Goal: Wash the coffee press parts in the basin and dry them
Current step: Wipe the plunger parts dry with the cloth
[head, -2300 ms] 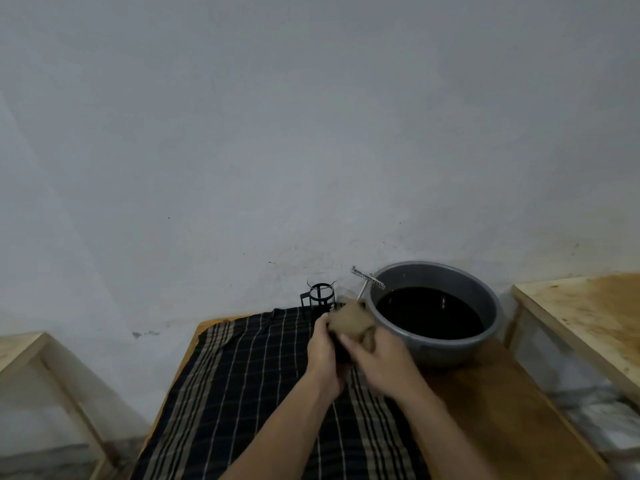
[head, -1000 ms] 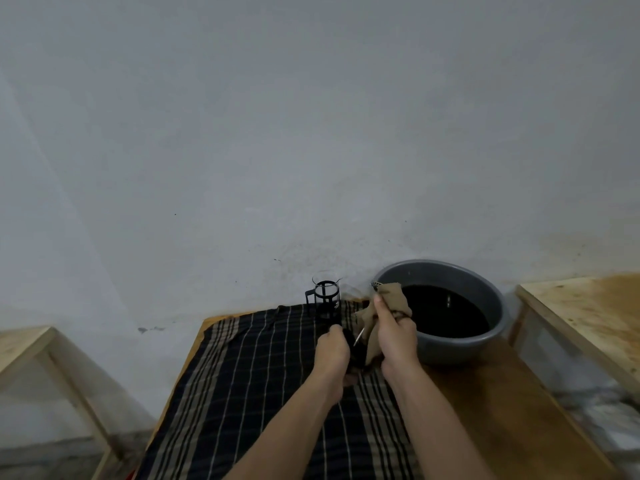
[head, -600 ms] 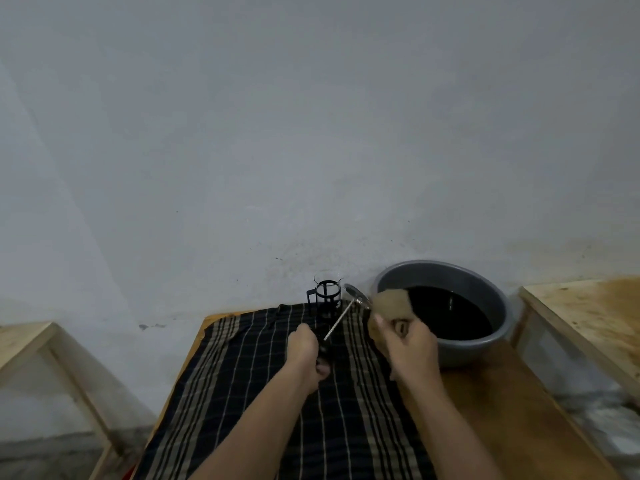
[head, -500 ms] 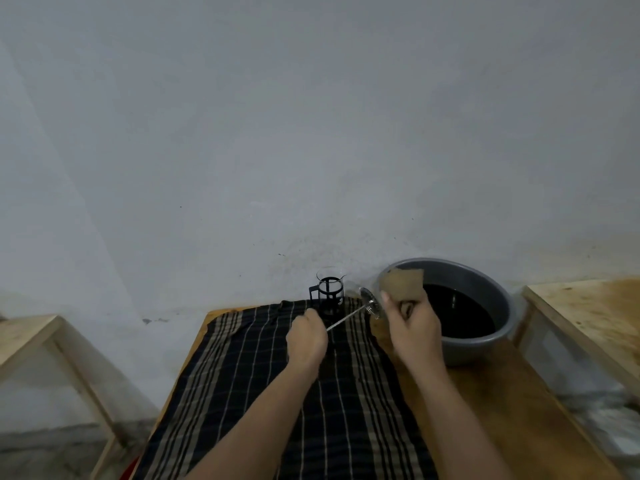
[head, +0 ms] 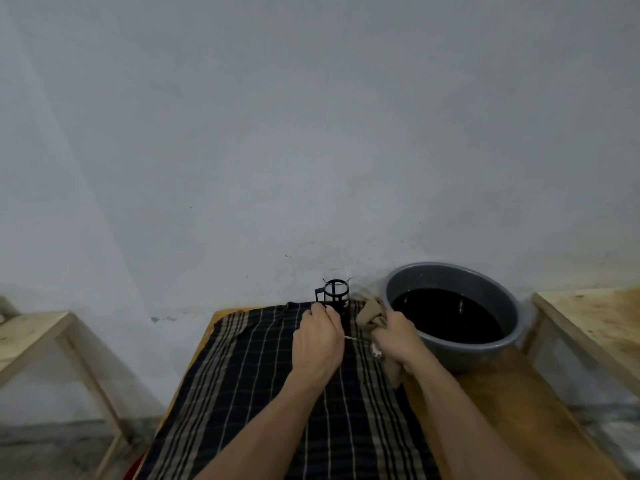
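My left hand [head: 318, 337] grips the knob end of the coffee press plunger, whose thin metal rod [head: 355, 338] runs level to the right. My right hand [head: 394, 337] holds a tan cloth [head: 372, 313] wrapped round the plunger's filter end; a bit of shiny filter [head: 375, 350] shows under the fingers. The glass beaker in its black frame [head: 334, 292] stands upright at the table's far edge, just beyond my left hand. The grey basin [head: 450, 271] with dark water sits right of my right hand.
A dark plaid cloth [head: 277, 393] covers the left part of the wooden table [head: 502, 403]. The wall stands close behind the table. Light wooden benches stand at the left [head: 34, 330] and at the right [head: 595, 317], with gaps between.
The plunger has swung down from a raised slant to level. My right hand came down and nearer with the cloth and closed it round the filter end.
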The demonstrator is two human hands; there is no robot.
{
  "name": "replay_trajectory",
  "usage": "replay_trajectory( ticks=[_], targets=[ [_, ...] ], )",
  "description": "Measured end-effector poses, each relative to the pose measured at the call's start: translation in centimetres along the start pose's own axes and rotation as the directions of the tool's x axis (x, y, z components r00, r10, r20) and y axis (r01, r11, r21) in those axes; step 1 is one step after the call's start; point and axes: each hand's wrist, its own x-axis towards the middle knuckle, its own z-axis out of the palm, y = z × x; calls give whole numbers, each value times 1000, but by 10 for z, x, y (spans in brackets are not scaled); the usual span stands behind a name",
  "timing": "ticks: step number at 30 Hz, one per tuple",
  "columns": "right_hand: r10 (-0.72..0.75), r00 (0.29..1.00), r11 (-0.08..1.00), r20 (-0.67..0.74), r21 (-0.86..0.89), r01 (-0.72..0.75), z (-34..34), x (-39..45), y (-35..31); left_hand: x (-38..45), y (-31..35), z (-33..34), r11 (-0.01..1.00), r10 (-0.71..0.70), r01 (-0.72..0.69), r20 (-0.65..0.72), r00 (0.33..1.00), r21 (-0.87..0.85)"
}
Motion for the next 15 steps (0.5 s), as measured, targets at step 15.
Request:
replay_trajectory(
  ticks=[15],
  targets=[
    [-124, 965, 918, 230, 396, 24, -5, 3, 16, 46, -3, -35, 986, 116, -99, 130, 985, -133]
  ],
)
